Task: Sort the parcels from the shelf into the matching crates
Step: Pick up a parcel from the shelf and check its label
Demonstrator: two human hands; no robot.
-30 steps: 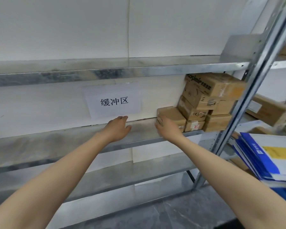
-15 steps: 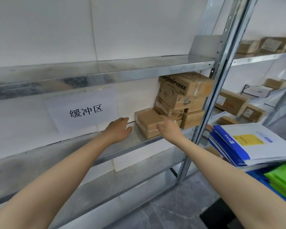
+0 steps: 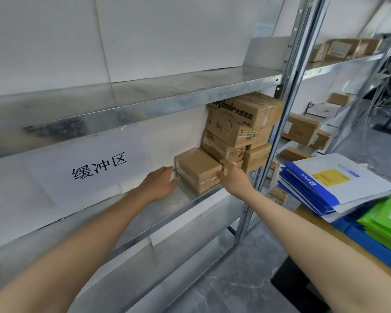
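A small brown cardboard parcel (image 3: 199, 169) lies on the middle metal shelf (image 3: 185, 201), at the foot of a stack of brown parcels (image 3: 237, 125). My left hand (image 3: 159, 184) reaches to the parcel's left side, fingers straight, fingertips at its left face. My right hand (image 3: 231, 175) lies against the parcel's right side, fingers extended along it. Neither hand visibly curls around the parcel. No crate can be made out clearly.
A paper sign with black characters (image 3: 95, 166) hangs on the wall behind the shelf. A steel upright (image 3: 273, 141) stands right of the stack. At the right lie white-and-blue mailers (image 3: 332, 184), green mailers (image 3: 388, 220), and more boxes (image 3: 303, 129) on a neighbouring shelf.
The view has swung left-to-right, so the shelf contents sit further left. Both hands have closed in on the small parcel, the left hand now reaching its left face.
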